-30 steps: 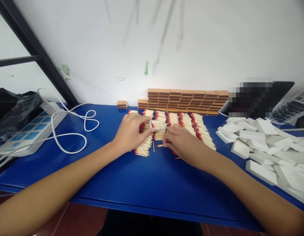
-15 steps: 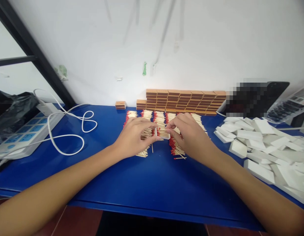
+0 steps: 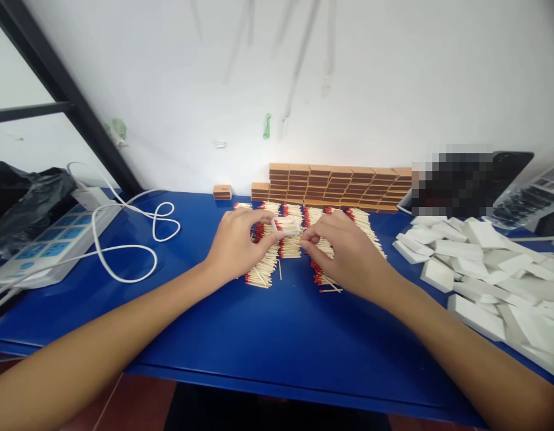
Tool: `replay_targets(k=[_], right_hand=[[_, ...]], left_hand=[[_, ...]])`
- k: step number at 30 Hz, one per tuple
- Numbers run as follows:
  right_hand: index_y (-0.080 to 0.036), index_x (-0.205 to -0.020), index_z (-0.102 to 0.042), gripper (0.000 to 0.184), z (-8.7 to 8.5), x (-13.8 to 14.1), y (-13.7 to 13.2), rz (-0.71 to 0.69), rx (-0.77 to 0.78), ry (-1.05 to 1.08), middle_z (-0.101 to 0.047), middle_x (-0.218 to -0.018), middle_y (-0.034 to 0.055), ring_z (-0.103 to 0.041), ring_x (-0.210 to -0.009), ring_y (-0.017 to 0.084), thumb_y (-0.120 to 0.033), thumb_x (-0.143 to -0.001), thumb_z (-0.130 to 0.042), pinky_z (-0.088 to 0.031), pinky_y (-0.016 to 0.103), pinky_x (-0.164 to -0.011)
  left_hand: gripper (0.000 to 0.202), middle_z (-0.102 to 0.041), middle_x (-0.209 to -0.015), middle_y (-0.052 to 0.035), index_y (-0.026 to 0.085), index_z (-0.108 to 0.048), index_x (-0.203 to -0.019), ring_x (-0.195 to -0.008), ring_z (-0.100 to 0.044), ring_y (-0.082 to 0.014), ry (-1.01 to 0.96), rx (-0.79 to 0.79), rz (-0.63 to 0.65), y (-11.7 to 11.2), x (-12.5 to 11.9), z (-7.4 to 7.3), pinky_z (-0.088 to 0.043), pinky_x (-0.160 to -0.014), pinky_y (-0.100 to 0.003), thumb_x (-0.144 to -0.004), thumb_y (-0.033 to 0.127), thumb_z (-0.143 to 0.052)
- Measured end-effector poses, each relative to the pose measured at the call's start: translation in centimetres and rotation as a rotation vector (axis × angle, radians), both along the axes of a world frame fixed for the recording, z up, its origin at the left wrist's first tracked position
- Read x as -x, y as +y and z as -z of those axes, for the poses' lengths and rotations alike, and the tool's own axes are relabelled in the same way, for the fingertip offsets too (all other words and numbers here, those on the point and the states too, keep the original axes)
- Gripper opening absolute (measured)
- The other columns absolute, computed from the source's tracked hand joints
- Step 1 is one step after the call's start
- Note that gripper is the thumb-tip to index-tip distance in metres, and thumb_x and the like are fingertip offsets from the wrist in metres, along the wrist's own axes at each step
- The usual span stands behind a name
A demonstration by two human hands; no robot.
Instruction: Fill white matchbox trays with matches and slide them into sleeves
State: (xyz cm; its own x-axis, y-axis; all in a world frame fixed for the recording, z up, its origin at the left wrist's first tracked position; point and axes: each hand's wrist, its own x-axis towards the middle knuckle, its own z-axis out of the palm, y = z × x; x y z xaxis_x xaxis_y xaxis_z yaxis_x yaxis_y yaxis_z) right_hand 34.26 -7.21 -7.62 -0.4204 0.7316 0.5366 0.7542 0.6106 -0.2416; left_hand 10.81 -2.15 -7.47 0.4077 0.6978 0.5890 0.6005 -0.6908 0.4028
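Between the thumb and fingers of my left hand (image 3: 236, 244) is a small white matchbox tray (image 3: 289, 233), gripped at its left end. Red-tipped matches (image 3: 285, 226) lie inside it. Just right of the tray, my right hand (image 3: 349, 248) is closed in a pinch; whatever its fingertips hold, if anything, is hidden. Under and around both hands run several rows of loose red-headed matches (image 3: 261, 268), partly covered by the hands. A single match (image 3: 280, 269) lies apart near the left row.
Stacked brown matchboxes (image 3: 335, 182) line the wall, with a single matchbox (image 3: 222, 192) to their left. White trays (image 3: 496, 263) are heaped on the right. A power strip (image 3: 57, 245) and looped white cable (image 3: 124, 280) occupy the left of the blue table (image 3: 259, 347).
The tray has shifted up and slightly left in my left hand. My right fingers have come away from its right end.
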Motion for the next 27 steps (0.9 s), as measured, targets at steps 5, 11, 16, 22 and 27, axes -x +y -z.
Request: replay_targets(k=[5,11,16,22,27], right_hand=[[-0.019,-0.089,-0.069,0.016,0.9,0.3,0.1,-0.07,0.091,-0.115,-0.062,-0.084,0.0083,-0.052,-0.089,0.026,-0.015,-0.1,-0.058,-0.045,0.04,-0.08],[-0.019,-0.088,-0.069,0.014,1.1,0.3,0.2,-0.076,0.154,-0.131,-0.063,-0.085,0.0083,-0.053,-0.09,0.026,-0.013,-0.098,-0.06,-0.046,0.039,-0.08],[-0.019,-0.085,-0.063,0.014,1.3,0.2,0.2,-0.077,0.175,-0.178,-0.064,-0.089,0.0084,-0.053,-0.09,0.025,-0.013,-0.098,-0.061,-0.046,0.038,-0.078],[-0.019,-0.088,-0.06,0.014,0.3,-0.1,-0.2,-0.128,0.143,-0.138,-0.064,-0.089,0.0075,-0.053,-0.091,0.025,-0.016,-0.101,-0.058,-0.045,0.039,-0.079],[-0.02,-0.092,-0.058,0.012,-0.5,-0.5,0.1,-0.074,0.034,-0.052,-0.062,-0.092,0.0077,-0.051,-0.09,0.025,-0.021,-0.104,-0.057,-0.044,0.039,-0.079]], left_hand=[[0.028,-0.081,-0.107,-0.0027,0.023,-0.074,-0.11,-0.104,-0.074,-0.0267,0.008,-0.005,-0.012,0.0,0.0,0.0,-0.052,-0.094,-0.045,-0.089,0.042,-0.08],[0.033,-0.081,-0.108,-0.0033,0.022,-0.074,-0.114,-0.105,-0.073,-0.0267,0.033,-0.014,-0.005,-0.1,0.0,0.1,-0.051,-0.095,-0.045,-0.09,0.043,-0.08],[0.031,-0.081,-0.11,-0.0039,0.021,-0.074,-0.113,-0.107,-0.073,-0.0266,0.04,-0.039,0.0,0.0,0.1,0.2,-0.05,-0.096,-0.045,-0.092,0.044,-0.077],[0.032,-0.081,-0.109,-0.0046,0.022,-0.075,-0.109,-0.104,-0.073,-0.0275,0.08,-0.056,0.004,0.5,0.2,0.4,-0.05,-0.094,-0.045,-0.092,0.049,-0.076],[0.035,-0.081,-0.107,-0.0053,0.022,-0.075,-0.111,-0.102,-0.073,-0.0275,0.088,-0.051,0.032,0.4,0.2,0.5,-0.05,-0.094,-0.045,-0.089,0.048,-0.08]])
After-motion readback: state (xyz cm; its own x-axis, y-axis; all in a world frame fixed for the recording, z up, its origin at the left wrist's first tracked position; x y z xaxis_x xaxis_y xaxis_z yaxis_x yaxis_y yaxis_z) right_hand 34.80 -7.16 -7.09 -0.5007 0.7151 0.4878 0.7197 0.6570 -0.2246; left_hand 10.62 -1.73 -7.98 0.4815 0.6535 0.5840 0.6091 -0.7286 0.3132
